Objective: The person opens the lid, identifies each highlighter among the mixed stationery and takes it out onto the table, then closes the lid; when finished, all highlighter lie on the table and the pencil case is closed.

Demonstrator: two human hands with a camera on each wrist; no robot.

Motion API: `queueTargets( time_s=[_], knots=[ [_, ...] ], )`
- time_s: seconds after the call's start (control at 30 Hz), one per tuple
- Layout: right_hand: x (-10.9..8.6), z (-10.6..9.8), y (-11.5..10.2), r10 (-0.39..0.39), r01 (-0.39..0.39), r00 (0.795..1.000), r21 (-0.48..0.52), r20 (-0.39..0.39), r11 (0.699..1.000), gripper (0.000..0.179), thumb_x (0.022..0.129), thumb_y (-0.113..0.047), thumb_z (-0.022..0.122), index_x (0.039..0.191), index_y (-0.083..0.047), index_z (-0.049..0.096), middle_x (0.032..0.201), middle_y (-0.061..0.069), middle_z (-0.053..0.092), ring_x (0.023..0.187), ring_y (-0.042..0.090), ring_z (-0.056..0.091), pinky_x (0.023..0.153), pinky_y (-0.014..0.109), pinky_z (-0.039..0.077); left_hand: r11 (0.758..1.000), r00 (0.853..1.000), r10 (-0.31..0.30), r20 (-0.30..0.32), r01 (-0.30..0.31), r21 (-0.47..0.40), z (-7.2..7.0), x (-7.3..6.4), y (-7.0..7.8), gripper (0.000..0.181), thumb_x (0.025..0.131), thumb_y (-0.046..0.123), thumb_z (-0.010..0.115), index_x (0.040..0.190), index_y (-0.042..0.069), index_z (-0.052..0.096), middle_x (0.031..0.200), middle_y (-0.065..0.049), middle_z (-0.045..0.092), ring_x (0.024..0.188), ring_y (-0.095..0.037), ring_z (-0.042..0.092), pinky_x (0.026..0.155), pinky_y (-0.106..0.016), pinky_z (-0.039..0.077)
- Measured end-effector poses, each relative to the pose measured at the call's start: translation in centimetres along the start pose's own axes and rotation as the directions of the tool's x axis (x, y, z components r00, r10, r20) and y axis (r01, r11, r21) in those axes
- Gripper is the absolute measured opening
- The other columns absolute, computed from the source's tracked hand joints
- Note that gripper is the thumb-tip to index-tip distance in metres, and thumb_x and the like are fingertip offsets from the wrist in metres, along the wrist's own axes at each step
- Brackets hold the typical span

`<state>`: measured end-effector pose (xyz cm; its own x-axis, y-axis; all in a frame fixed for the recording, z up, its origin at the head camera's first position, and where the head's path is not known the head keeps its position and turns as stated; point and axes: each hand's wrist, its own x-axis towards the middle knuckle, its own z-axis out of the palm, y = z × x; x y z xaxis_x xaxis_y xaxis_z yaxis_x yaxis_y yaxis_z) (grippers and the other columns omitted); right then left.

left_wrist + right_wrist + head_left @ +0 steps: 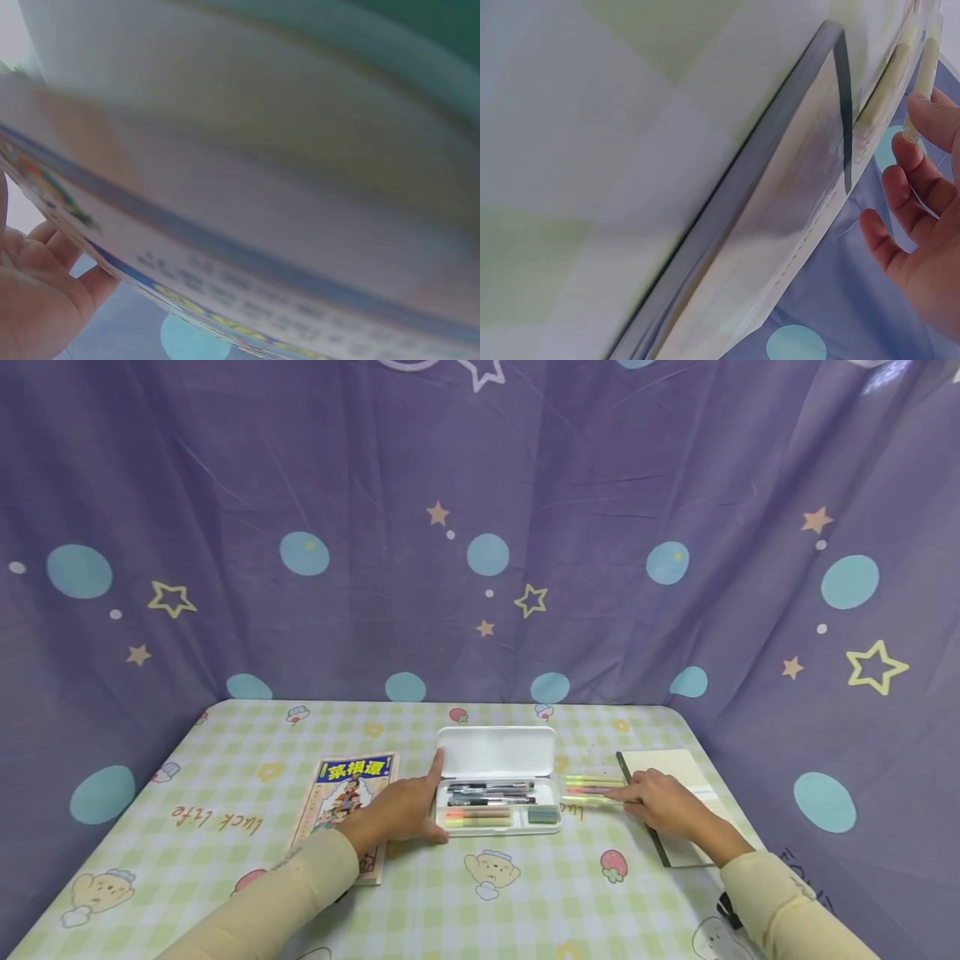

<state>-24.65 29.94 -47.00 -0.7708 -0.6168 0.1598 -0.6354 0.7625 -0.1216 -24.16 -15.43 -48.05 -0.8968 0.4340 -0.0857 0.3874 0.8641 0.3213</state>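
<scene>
A white pencil case (495,753) lies with its lid up in the middle of the table. Inside are several pens (487,788), a few pastel sticks (477,817) and a grey-green block (543,814). My left hand (408,806) touches the case's left side, index finger and thumb spread apart. To the right of the case, several highlighters (588,781) lie side by side. My right hand (667,802) pinches the near end of a pale yellow highlighter (928,67) between thumb and index finger; the other fingers are loosely bent.
Under my left forearm lies an illustrated book (348,781). An open notebook (678,764) with a dark edge sits beneath my right hand. A green checked cloth (525,893) covers the table, and a purple curtain (360,610) hangs behind it.
</scene>
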Motion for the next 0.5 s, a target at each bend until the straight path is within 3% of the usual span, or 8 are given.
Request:
queueTargets(
  time_s=[0.23, 0.5],
  knots=[
    [0.04, 0.11, 0.5, 0.017, -0.016, 1.0, -0.028, 0.02, 0.999, 0.035, 0.088, -0.012, 0.077, 0.121, -0.024, 0.077, 0.082, -0.007, 0.063, 0.073, 0.009, 0.052, 0.061, 0.025, 0.04, 1.0, 1.0, 0.001, -0.004, -0.001, 0.004, -0.06, -0.01, 0.02, 0.144, 0.067, 0.059, 0.09, 0.164, 0.005, -0.003, 0.142, -0.023, 0.061, 0.12, -0.037, 0.066, 0.107, -0.046, 0.052],
    [0.23, 0.45, 0.45, 0.064, -0.063, 0.998, -0.042, 0.006, 0.997, 0.034, 0.088, -0.017, 0.079, 0.121, -0.025, 0.077, 0.077, -0.011, 0.059, 0.07, 0.006, 0.049, 0.058, 0.023, 0.037, 1.0, 1.0, 0.005, -0.001, -0.005, 0.013, -0.18, -0.06, 0.15, 0.144, 0.067, 0.06, 0.089, 0.164, 0.004, -0.002, 0.139, -0.024, 0.063, 0.118, -0.037, 0.068, 0.105, -0.046, 0.054]
  ],
)
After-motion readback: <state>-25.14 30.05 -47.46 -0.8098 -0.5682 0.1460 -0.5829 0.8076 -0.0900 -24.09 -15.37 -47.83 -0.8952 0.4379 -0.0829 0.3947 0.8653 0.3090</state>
